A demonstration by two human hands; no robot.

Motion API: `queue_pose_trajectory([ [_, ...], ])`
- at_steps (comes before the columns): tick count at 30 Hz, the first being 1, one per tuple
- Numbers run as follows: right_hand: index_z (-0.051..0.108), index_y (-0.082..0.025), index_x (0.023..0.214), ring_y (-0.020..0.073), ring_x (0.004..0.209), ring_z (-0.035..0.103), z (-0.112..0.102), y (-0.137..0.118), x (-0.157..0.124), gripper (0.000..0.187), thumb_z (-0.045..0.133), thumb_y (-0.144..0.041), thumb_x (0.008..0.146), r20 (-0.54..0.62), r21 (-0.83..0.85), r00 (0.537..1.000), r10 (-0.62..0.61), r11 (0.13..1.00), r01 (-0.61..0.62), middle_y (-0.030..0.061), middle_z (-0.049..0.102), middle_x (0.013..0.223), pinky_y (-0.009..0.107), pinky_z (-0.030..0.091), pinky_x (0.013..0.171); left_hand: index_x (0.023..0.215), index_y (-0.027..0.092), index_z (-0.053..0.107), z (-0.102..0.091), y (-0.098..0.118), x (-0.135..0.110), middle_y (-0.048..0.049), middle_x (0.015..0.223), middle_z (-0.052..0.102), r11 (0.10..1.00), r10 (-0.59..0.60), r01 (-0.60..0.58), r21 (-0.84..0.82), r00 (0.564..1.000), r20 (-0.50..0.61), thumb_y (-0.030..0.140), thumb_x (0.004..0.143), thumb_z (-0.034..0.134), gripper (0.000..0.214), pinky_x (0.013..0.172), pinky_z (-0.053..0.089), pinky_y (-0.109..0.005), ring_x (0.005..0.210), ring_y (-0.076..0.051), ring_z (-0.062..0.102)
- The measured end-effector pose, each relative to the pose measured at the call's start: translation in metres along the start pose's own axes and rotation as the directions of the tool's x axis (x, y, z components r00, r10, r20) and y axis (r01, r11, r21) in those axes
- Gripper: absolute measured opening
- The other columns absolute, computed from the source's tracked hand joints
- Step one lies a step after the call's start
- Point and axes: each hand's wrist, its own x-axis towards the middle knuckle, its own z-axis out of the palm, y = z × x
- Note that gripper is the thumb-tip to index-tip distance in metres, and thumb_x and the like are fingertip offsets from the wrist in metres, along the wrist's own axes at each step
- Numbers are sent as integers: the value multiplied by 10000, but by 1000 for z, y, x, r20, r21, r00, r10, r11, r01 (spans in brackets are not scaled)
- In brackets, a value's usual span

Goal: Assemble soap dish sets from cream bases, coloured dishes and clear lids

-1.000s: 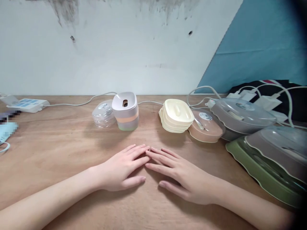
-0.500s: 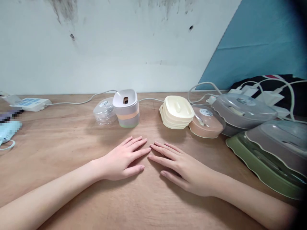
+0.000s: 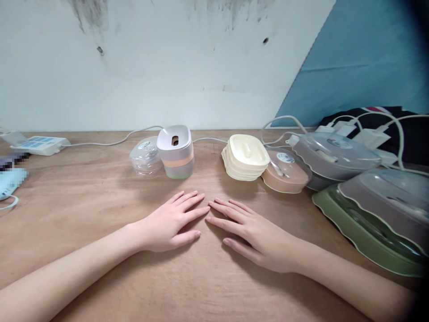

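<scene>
The left hand and right hand lie spread, empty; the cream stack, centre-right, seems light, stiff, grippable by opposite sides.

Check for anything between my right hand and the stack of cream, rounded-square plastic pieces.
Nothing visible stands between the bare right hand and the cream, rounded-square plastic stack; brown wooden tabletop lies between them.

Two hands, one cup stack, one dish stack
</scene>
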Motion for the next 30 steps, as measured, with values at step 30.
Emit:
queue_pose_trajectory([
  [30, 623, -230, 905, 306, 1039, 607, -34, 75, 2, 179, 467, -317, 893, -687, -86, 658, 307, 865, -494, 123, 552, 1237, 508, 489, 865, 1377, 180, 396, 2, -1, -1, -141, 1491, 283, 1000, 8, -8, -9, 1000, -21, 384, 908, 461, 516, 1106, 213, -517, 1388, -303, 211],
])
